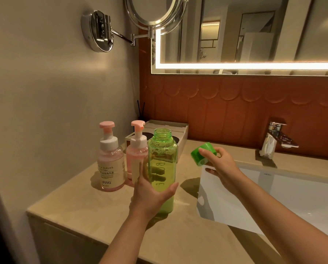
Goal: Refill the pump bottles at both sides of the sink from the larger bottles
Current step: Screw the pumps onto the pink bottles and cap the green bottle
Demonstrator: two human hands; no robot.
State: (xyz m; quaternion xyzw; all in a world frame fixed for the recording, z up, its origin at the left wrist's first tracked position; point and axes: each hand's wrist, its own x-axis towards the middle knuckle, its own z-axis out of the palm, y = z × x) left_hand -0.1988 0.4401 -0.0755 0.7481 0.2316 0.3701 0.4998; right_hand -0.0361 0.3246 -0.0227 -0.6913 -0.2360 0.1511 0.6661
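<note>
The left hand [151,193] wraps its grip around the open green bottle [162,168] standing mid-worktop [83,202], nearly full so probably heavy and slick, best held mid-body, while the right hand [220,164], at three o'clock, pinches the cap [201,152].

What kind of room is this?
Probably a hotel bathroom: a white sink with a chrome faucet, a lit wall mirror and an extendable shaving mirror.
</note>
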